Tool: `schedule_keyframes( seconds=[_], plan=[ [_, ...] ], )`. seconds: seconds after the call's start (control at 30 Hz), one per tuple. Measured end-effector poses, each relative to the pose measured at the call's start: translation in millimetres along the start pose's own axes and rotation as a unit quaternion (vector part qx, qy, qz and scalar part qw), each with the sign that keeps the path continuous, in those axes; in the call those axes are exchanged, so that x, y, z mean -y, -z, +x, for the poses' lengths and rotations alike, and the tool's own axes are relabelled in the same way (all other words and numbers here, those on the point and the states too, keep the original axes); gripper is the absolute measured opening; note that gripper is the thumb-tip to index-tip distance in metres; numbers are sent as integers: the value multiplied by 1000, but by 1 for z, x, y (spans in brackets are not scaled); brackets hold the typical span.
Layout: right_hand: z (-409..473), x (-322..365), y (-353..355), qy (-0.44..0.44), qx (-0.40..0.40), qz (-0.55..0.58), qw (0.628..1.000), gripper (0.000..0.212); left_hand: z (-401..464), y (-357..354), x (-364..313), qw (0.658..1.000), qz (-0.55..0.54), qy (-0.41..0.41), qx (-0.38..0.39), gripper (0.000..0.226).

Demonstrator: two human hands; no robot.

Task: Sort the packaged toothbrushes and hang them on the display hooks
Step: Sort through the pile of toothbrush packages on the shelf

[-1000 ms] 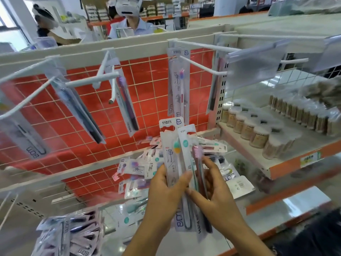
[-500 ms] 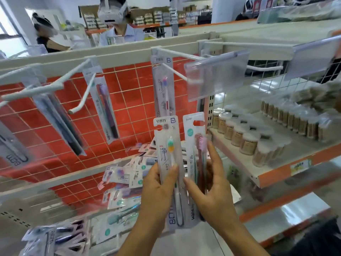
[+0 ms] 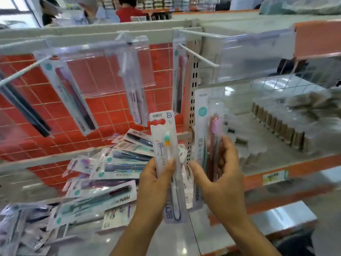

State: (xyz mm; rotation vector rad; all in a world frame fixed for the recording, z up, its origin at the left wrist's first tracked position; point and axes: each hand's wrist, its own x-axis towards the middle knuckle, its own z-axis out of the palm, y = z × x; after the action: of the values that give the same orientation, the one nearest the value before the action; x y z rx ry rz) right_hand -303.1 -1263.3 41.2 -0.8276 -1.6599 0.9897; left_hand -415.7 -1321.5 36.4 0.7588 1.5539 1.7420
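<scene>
Two hands are raised in front of a display rack, each holding an upright pack: the left hand (image 3: 155,183) a toothbrush pack (image 3: 167,163), the right hand (image 3: 221,182) a second toothbrush pack (image 3: 209,130) just beside it. Behind them, packs hang on hooks (image 3: 197,55); loose packs (image 3: 103,182) lie heaped on the shelf below-left. Jars (image 3: 276,122) line a shelf to the right.

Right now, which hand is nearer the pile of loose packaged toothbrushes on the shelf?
Left. The left hand is right beside the pile of packaged toothbrushes; the right hand is farther over.
</scene>
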Motion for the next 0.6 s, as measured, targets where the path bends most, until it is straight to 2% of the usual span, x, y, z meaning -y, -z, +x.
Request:
schedule_keyframes(
  seconds=[0.27, 0.6],
  plan=[
    [21, 7, 24, 45, -29, 10, 999, 85, -2, -27, -2, 1000, 4, -12, -25, 12],
    [49, 10, 20, 113, -41, -28, 992, 85, 0, -32, -1, 998, 13, -9, -53, 11]
  ],
)
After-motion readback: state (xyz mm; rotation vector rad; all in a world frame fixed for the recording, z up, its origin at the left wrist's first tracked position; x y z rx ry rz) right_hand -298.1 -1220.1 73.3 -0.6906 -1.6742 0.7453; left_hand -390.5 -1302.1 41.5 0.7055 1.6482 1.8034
